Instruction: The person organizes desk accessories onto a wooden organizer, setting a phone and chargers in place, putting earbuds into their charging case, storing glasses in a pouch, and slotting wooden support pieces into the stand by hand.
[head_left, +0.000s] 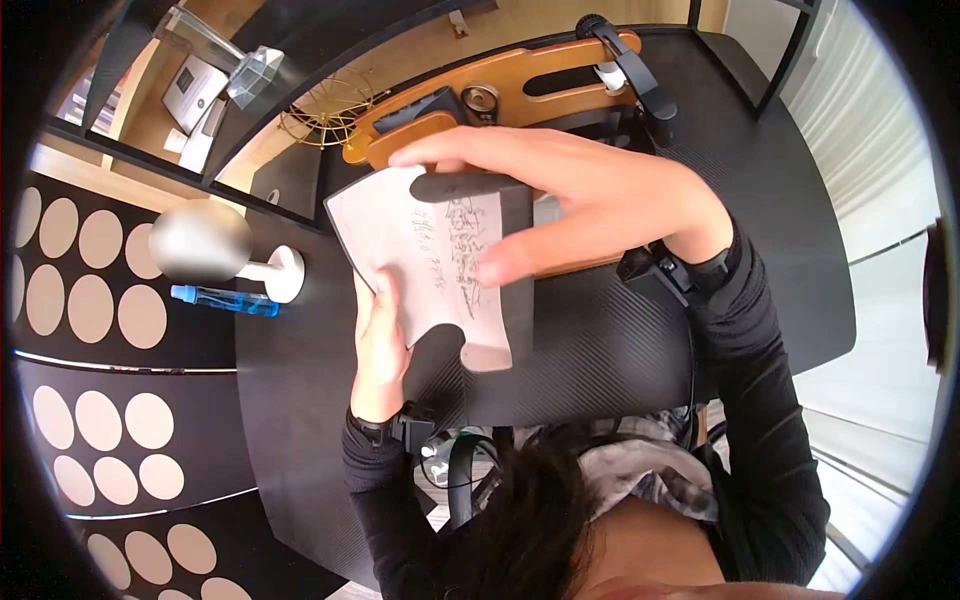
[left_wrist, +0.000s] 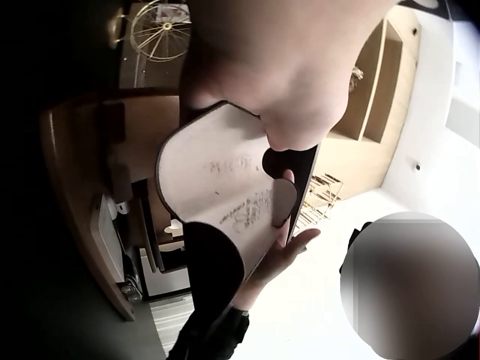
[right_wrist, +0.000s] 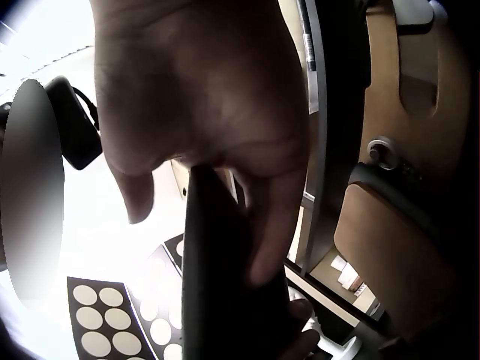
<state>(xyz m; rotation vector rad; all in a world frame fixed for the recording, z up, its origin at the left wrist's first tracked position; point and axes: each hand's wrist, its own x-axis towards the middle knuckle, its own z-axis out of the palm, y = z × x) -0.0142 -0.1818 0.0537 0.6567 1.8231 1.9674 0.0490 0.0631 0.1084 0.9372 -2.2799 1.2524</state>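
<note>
A dark-edged board (head_left: 400, 225) with a pale face, curved cut-outs and dark writing or drawing is held up above the desk. My left hand (head_left: 380, 345) grips its left edge, thumb on the pale face; the left wrist view shows this hand (left_wrist: 277, 75) close up against the board (left_wrist: 217, 169). Over the right part reaches my right hand (head_left: 600, 195), its fingers extended by the top edge. In the right wrist view, the right hand's (right_wrist: 202, 97) thumb stands apart from the dark board (right_wrist: 221, 285), and its fingers lie along the other side.
A black desk (head_left: 290, 400) lies below. Behind the board stands a wooden organizer (head_left: 520, 75) with a black lamp-like arm (head_left: 640, 80). To the left are a white stand (head_left: 286, 275), a blue bottle (head_left: 225, 300) and a black panel with pale discs (head_left: 100, 240). A gold wire wheel (head_left: 325, 110) stands behind.
</note>
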